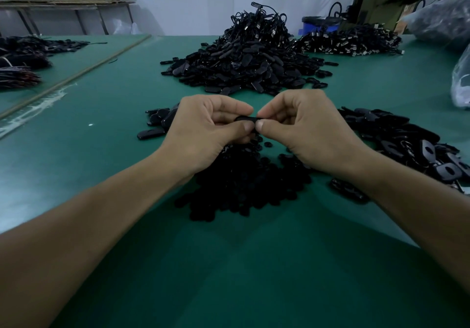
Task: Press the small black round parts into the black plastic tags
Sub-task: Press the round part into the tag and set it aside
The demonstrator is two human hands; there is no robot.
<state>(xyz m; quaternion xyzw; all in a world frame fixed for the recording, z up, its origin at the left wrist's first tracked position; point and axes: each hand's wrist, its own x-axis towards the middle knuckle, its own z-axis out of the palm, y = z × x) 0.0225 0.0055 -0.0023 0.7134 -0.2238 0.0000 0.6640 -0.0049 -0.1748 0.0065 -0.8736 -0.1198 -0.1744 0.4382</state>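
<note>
A black plastic tag (245, 118) is held edge-on between my two hands above the green table (106, 129). My left hand (203, 129) pinches its left end between thumb and forefinger. My right hand (307, 129) pinches its right end the same way, thumb tips almost touching. Whether a round part sits in the tag is hidden by the fingers. Under my hands lies a heap of small black round parts (244, 182). Loose tags (155, 124) lie left of my left hand, and more tags (407, 144) spread out to the right.
A tall pile of black tags (244, 63) rises behind my hands, with a heap of corded pieces (348, 41) at the back right. Dark bundles (23, 58) lie at the far left. Clear plastic bags (461, 83) stand at the right edge. A thin rod (76, 76) crosses the table's left side.
</note>
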